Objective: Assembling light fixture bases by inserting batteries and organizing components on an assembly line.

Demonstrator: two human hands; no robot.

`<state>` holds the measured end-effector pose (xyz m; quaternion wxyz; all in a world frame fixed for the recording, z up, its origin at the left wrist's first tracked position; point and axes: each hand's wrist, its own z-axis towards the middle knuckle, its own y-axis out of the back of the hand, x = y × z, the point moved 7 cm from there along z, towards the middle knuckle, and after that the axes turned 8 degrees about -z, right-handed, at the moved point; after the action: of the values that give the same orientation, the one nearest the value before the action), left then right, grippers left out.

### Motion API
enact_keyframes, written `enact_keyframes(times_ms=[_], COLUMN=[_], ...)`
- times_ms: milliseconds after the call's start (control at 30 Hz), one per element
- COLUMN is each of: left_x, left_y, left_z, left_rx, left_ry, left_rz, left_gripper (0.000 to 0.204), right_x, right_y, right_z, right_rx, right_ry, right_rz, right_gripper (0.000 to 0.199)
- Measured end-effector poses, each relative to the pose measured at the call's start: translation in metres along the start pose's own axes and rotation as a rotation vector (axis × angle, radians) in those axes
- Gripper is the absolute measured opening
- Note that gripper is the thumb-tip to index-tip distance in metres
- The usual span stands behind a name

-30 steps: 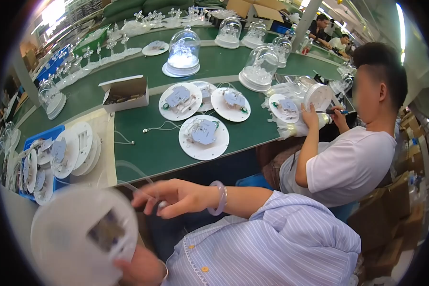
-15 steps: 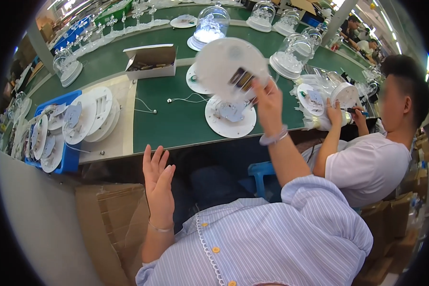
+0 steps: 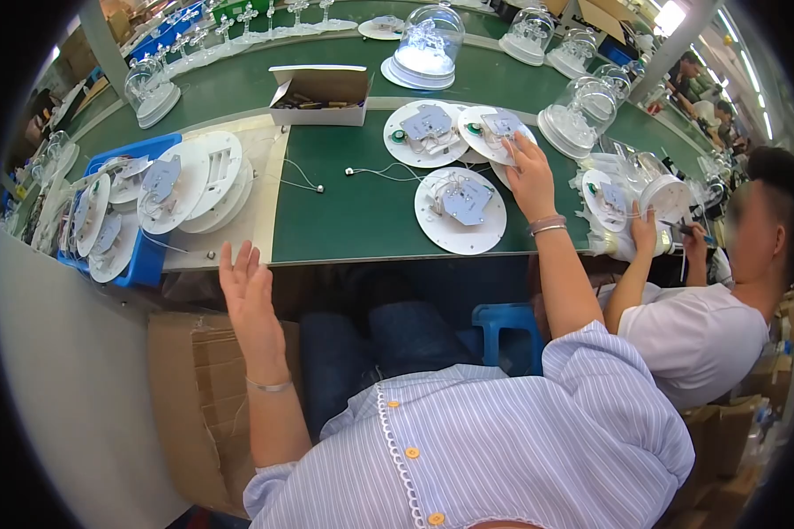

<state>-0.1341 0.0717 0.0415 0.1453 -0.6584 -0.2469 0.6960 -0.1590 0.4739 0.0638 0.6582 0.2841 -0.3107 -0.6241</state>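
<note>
My right hand (image 3: 531,181) reaches over the table with its fingers on the near right edge of a white round lamp base (image 3: 476,129). That base carries a grey circuit plate and a small green part, and it overlaps other discs beneath. Left of it, partly touching, lies a second base (image 3: 406,145) of the same kind. A third base (image 3: 437,231) lies nearer me, its circuit plate up and a thin wire running off to a small connector. My left hand (image 3: 252,295) hangs before the table edge, fingers spread and holding nothing.
A blue bin (image 3: 150,264) full of such discs stands at the left, more discs (image 3: 225,207) beside it. An open white box (image 3: 318,113) holds small cylinders. Glass domes (image 3: 428,53) stand farther back. A co-worker (image 3: 692,331) sits at my right, handling another base.
My right hand has turned over the disc it held raised, battery side showing, and lowered it among the other bases at the back. My left hand has moved left, still open.
</note>
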Motion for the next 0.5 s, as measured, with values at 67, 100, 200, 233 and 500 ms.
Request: enact_keyframes(times_ms=[67, 100, 200, 233, 500], left_x=[-0.006, -0.006, -0.003, -0.001, -0.008], left_y=[0.011, 0.019, 0.042, 0.047, 0.069], left_z=[0.012, 0.021, 0.052, 0.064, 0.1], left_rx=[-0.036, -0.035, -0.03, 0.001, -0.236], left_ry=[-0.008, 0.039, 0.13, 0.18, 0.213], left_rz=[0.009, -0.038, -0.042, -0.039, 0.141], left_gripper=[0.05, 0.049, 0.046, 0.048, 0.05], right_x=[-0.002, -0.002, 0.005, 0.008, 0.058], right_y=[-0.006, -0.004, 0.021, 0.038, 0.054], right_z=[0.002, 0.002, 0.005, 0.004, 0.006], right_rx=[0.098, 0.116, 0.078, 0.008, -0.181], right_ry=[-0.038, -0.031, -0.096, -0.247, -0.171], right_rz=[0.114, 0.088, 0.071, 0.171, 0.396], right_gripper=[0.039, 0.041, 0.043, 0.038, 0.023])
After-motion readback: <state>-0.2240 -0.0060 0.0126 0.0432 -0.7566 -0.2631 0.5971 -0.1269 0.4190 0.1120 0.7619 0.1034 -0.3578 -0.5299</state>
